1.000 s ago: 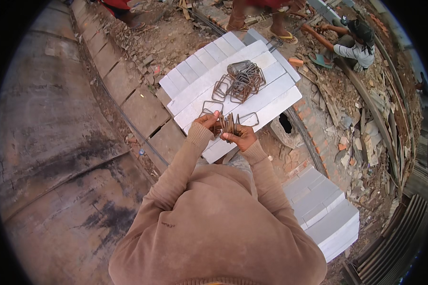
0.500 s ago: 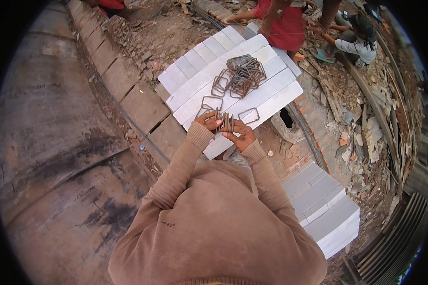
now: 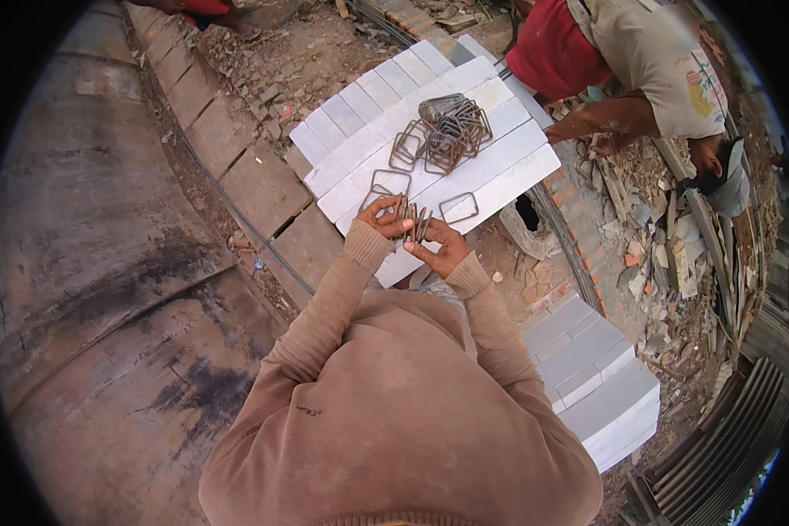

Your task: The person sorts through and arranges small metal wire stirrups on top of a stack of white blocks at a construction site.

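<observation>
Left hand (image 3: 380, 221): curled around the left side of a bundle of metal loops (image 3: 416, 219), held above pale blocks (image 3: 340, 182). Bundle: dull brown, slim bent rod, loops upright side by side, edges uneven. Right hand (image 3: 447, 251): pinched on its right side. Loop pile (image 3: 451, 136), farther up the blocks: tangled, rectangular, corners rounded, rust-brown to dark grey. Single loop (image 3: 458, 221): lying flat, apart.

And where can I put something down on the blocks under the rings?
Between the pile and left edge of the blocks; also between the pile, lone ring and right edge. Crowded: the pile itself, and by the left hand, where loose rings lie.
</observation>
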`<state>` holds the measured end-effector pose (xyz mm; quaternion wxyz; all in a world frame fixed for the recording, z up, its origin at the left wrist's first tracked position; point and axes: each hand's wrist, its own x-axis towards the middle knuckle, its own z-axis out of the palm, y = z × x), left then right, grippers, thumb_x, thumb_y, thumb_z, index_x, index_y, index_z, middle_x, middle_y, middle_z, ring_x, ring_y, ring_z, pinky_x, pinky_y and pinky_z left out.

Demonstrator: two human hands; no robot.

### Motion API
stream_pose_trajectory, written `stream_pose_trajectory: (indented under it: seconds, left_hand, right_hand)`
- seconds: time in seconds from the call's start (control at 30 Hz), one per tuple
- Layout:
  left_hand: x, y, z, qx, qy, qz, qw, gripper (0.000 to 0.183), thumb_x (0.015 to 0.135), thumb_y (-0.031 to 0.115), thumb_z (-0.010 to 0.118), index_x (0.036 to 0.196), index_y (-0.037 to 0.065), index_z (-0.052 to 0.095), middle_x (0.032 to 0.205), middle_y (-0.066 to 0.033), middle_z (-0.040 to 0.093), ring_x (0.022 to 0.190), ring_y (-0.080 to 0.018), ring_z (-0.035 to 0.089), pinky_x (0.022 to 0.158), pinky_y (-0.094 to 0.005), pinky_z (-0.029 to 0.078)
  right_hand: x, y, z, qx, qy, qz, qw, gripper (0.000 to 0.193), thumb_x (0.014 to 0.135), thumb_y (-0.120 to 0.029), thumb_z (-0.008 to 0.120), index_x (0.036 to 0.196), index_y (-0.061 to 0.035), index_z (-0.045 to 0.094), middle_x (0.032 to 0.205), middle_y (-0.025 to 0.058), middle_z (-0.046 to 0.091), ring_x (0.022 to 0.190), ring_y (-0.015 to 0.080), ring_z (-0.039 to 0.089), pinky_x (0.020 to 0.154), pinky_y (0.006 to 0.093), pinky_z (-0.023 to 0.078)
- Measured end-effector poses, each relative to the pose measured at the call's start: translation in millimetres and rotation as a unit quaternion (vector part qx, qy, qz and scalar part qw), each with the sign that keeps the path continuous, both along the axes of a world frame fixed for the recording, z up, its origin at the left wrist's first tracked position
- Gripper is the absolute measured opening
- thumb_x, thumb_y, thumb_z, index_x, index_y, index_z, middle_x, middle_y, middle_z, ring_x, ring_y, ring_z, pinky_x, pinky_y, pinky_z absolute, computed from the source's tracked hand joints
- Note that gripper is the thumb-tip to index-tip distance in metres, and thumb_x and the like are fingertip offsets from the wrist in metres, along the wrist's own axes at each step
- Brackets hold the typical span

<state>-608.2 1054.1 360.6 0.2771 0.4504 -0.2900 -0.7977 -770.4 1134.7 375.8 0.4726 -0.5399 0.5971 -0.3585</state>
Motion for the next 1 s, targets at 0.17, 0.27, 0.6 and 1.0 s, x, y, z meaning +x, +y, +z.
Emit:
stream_pose_trajectory:
  seconds: [0.17,0.27,0.6,1.0]
  left_hand:
    - [1,-1,3,0.007,0.028,0.007,1.000,0.053,0.077,-0.002,0.070,0.124,-0.001,0.046,0.102,-0.0174,0.065,0.088,-0.0219,0.066,0.075,-0.0303,0.055]
    - [5,-1,-3,0.004,0.047,0.037,0.998,0.049,0.079,-0.003,0.067,0.123,0.000,0.046,0.101,-0.0172,0.065,0.087,-0.0222,0.066,0.075,-0.0312,0.055]
    - [7,3,-2,-0.006,0.048,0.017,0.999,0.052,0.078,-0.004,0.067,0.124,0.000,0.043,0.098,-0.0181,0.065,0.085,-0.0237,0.067,0.073,-0.0308,0.055]
    - [11,18,-3,-0.137,-0.005,-0.078,0.987,0.055,0.077,-0.004,0.068,0.125,0.002,0.042,0.096,-0.0120,0.066,0.086,-0.0170,0.065,0.073,-0.0265,0.053]
  right_hand:
    - [1,7,-3,0.012,-0.156,-0.051,0.986,0.021,0.082,-0.013,0.068,0.100,-0.0027,0.068,0.095,0.0104,0.063,0.092,0.0191,0.059,0.083,0.0301,0.045]
    - [0,4,5,0.048,-0.149,-0.068,0.985,0.020,0.083,-0.008,0.065,0.102,-0.0028,0.067,0.093,0.0105,0.063,0.086,0.0175,0.059,0.080,0.0289,0.045]
    - [-6,9,-7,0.052,-0.163,-0.131,0.976,0.019,0.083,-0.008,0.066,0.097,0.0051,0.066,0.078,0.0074,0.065,0.067,0.0133,0.058,0.064,0.0262,0.047]
    - [-11,4,10,0.240,-0.452,-0.227,0.829,0.017,0.084,-0.009,0.065,0.090,0.0068,0.061,0.080,0.0123,0.065,0.070,0.0198,0.066,0.058,0.0281,0.056]
